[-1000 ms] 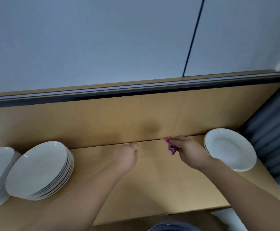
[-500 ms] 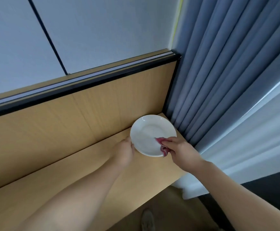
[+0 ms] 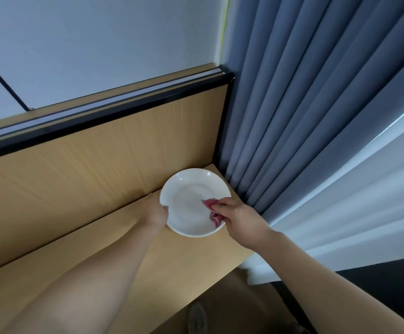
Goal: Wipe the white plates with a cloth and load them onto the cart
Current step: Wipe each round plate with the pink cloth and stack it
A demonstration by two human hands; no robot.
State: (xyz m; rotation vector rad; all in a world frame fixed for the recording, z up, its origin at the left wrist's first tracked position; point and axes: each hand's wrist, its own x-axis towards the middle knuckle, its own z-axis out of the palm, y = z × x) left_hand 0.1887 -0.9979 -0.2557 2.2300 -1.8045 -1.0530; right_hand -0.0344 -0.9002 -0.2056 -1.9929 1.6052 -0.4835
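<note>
Plate [image 3: 191,198] front and centre: one white plate, face up, at the far right end of the wooden table [image 3: 123,261], tucked into the corner where the upright wooden back panel [image 3: 99,169] meets the curtain. The left hand [image 3: 156,212] is on it, fingers curled round the left rim and the thumb tip hooked over the edge. On the opposite side, the right hand [image 3: 239,219] pinches a bunched pink cloth [image 3: 212,213] between thumb and fingers, and that cloth is pressed against the inside of the plate, low on its right side near the rim. Whether the plate sits flat on the table or is tipped up slightly, I can't tell from this angle.

Both bare forearms reach in from the bottom of the view. Grey-blue curtain [image 3: 304,116] hangs in deep folds just beside the plate, with a paler sheer curtain [image 3: 364,201] next to it. A black rail [image 3: 123,107] caps the panel, a pale wall [image 3: 99,44] rises above, and a shoe [image 3: 196,317] shows on the floor below the table edge.
</note>
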